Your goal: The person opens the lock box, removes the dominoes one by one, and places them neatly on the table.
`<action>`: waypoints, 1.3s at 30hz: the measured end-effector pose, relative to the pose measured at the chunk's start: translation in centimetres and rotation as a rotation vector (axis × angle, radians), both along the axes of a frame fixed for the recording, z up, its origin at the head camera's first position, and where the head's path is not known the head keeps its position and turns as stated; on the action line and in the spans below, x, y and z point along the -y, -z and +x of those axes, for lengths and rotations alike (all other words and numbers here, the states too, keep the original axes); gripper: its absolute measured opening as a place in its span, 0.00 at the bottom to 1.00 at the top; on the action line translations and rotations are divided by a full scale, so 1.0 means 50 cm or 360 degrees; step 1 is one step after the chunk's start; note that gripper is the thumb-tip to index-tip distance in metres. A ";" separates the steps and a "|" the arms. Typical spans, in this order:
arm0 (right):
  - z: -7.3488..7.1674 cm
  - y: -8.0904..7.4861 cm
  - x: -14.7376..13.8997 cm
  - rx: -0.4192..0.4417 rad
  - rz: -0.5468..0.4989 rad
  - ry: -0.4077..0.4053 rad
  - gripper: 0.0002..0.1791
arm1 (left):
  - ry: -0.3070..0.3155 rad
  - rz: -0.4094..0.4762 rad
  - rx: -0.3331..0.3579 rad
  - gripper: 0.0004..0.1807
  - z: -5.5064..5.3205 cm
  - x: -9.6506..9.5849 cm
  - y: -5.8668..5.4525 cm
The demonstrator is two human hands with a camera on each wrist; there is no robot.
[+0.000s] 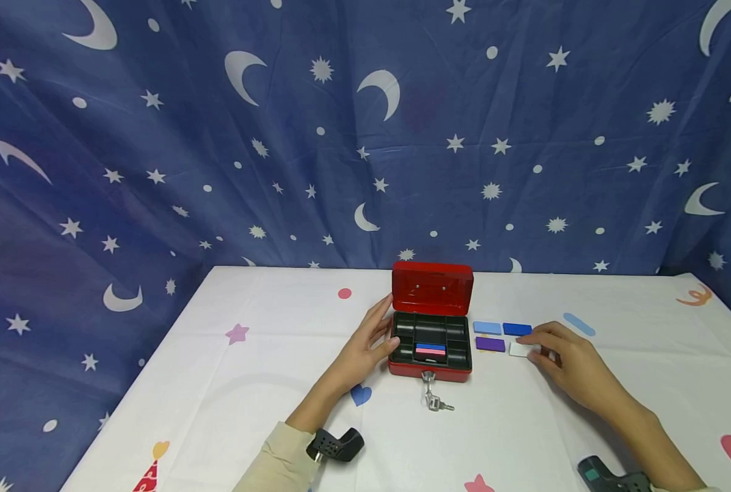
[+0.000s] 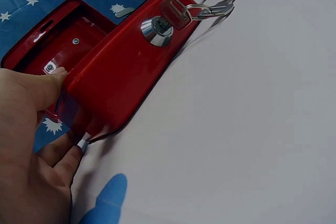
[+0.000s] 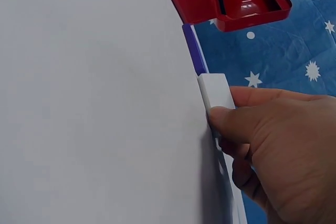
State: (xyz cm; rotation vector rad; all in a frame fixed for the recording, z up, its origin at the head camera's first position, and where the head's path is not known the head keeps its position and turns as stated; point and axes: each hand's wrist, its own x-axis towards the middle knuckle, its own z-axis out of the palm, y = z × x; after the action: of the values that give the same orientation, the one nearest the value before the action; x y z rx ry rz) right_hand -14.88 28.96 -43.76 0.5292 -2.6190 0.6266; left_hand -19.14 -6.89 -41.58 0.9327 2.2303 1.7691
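A red cash box (image 1: 430,374) stands on the table with its lid (image 1: 432,288) raised and a black compartment tray (image 1: 406,322) inside. My left hand (image 1: 359,352) holds the box's left side, thumb over the rim and fingers along the outer wall. Blue and pink strips (image 1: 430,351) lie in the front middle compartment. Keys (image 1: 434,403) hang from the front lock (image 2: 157,30). To the right of the box, my right hand (image 1: 577,365) pinches a white rectangular block (image 3: 216,92) between thumb and fingers, at table level.
Beside the box lie a light blue block (image 1: 487,328), a dark blue block (image 1: 517,329) and a purple block (image 1: 490,344), close to the white one. The white tablecloth (image 1: 267,403) has printed shapes. A blue star-patterned curtain (image 1: 316,150) hangs behind the table.
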 end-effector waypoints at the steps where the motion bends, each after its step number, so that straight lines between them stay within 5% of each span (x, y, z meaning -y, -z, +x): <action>1: -0.001 0.001 0.000 -0.0032 -0.0002 -0.0012 0.20 | -0.0001 -0.0001 -0.0002 0.39 0.000 0.000 0.000; 39: -0.003 0.018 -0.003 -0.0070 0.0005 0.0106 0.14 | -0.0010 -0.0023 0.0019 0.39 0.001 0.001 0.000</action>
State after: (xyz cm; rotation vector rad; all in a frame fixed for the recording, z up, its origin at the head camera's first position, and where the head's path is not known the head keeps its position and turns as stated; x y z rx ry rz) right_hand -15.04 29.10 -44.68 0.4498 -2.5850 0.5835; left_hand -19.08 -6.92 -41.60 0.9109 2.2380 1.7537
